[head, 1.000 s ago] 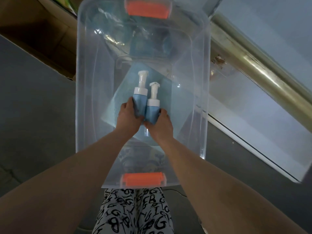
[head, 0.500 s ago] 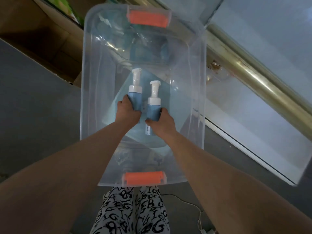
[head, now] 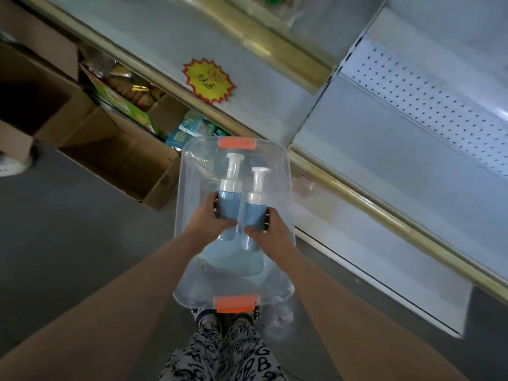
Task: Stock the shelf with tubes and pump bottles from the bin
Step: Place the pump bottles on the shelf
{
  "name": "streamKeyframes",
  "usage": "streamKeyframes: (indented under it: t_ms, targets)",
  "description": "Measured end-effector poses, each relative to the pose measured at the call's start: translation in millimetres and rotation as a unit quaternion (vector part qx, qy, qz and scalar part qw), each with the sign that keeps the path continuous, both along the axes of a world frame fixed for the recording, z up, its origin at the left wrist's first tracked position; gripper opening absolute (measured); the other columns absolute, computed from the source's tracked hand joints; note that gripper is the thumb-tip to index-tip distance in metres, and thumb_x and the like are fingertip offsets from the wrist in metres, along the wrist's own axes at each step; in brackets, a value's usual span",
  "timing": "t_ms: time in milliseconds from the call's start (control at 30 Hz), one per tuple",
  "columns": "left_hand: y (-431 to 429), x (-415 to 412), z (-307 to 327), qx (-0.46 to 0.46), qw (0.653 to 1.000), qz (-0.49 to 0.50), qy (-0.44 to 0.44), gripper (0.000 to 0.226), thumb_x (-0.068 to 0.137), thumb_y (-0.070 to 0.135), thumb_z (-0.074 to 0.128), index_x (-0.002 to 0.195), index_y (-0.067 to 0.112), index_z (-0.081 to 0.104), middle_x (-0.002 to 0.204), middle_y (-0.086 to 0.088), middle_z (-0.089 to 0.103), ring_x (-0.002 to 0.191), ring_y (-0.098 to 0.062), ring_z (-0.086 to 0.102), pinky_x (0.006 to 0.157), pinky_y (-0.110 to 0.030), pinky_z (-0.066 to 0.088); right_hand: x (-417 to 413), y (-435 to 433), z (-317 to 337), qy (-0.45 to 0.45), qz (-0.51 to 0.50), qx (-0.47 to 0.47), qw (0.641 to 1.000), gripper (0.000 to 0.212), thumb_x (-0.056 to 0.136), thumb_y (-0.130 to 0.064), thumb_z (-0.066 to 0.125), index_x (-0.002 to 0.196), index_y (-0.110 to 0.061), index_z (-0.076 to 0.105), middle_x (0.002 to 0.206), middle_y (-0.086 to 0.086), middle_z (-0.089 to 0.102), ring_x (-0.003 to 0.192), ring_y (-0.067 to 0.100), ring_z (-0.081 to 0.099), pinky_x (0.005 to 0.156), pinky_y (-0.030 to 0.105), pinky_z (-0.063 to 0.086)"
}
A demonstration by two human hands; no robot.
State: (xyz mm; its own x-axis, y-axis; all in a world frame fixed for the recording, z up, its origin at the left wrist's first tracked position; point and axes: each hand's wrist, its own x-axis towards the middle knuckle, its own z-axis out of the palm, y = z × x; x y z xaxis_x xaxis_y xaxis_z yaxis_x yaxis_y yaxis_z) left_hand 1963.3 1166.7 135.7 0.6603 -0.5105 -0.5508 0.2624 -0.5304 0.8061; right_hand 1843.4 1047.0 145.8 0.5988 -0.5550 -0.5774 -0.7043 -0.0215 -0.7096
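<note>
Blue, white-pumped: the left bottle (head: 229,206) and right bottle (head: 255,214), side by side and almost touching, are held above the clear bin (head: 187,188). The bin stands on the floor beside the shelf (head: 384,149). Likely hazards on the way to the shelf:
- A bottle, held by its smooth body alone, could slip or tip at its tall pump end.
- The two bottles could knock together.
- A pump head could catch the brass-coloured rail (head: 357,199).

Left hand (head: 204,224): fingers and thumb curled round the left bottle. Right hand (head: 270,232): fingers wrapped round the right bottle, thumb across its lower part. Neither hand touches the bin. Cardboard boxes (head: 123,149) lie at left, and a yellow sticker (head: 209,81) sits higher up.
</note>
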Motion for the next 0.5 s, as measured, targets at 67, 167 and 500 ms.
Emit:
streamKeyframes:
  t_ms: [67,167,500]
  targets:
    - [-1.9,4.3,29.7,-0.025,0.999,-0.014,-0.022,0.071,0.071,0.004,0.08,0.132,0.019,0.046,0.112,0.002,0.058,0.102,-0.021,0.059,0.087,-0.04,0.054,3.6,-2.4,30.4,-0.023,-0.002,-0.014,1.0,0.061,0.082,-0.022,0.075,0.135,-0.015,0.045,0.123,-0.001,0.059,0.111,0.019,0.059,0.089,0.03,0.049]
    - [-7.6,10.1,71.8,-0.052,0.997,-0.036,-0.051,0.072,0.072,0.005,0.08,0.133,0.019,0.045,0.115,0.002,0.057,0.104,-0.018,0.058,0.088,-0.036,0.052,6.6,-7.1,74.0,-0.052,-0.012,-0.046,0.997,0.064,0.08,-0.025,0.077,0.135,-0.015,0.046,0.126,0.001,0.059,0.112,0.02,0.059,0.091,0.034,0.049]
    - [-38.5,26.0,189.8,-0.148,0.971,-0.111,-0.148,0.071,0.069,0.006,0.083,0.131,0.015,0.05,0.116,-0.005,0.064,0.102,-0.023,0.064,0.083,-0.04,0.055,-1.2,-29.8,193.8,-0.163,-0.083,-0.118,0.976,0.058,0.082,-0.018,0.077,0.131,-0.016,0.048,0.117,-0.004,0.06,0.104,0.013,0.059,0.093,0.032,0.05]
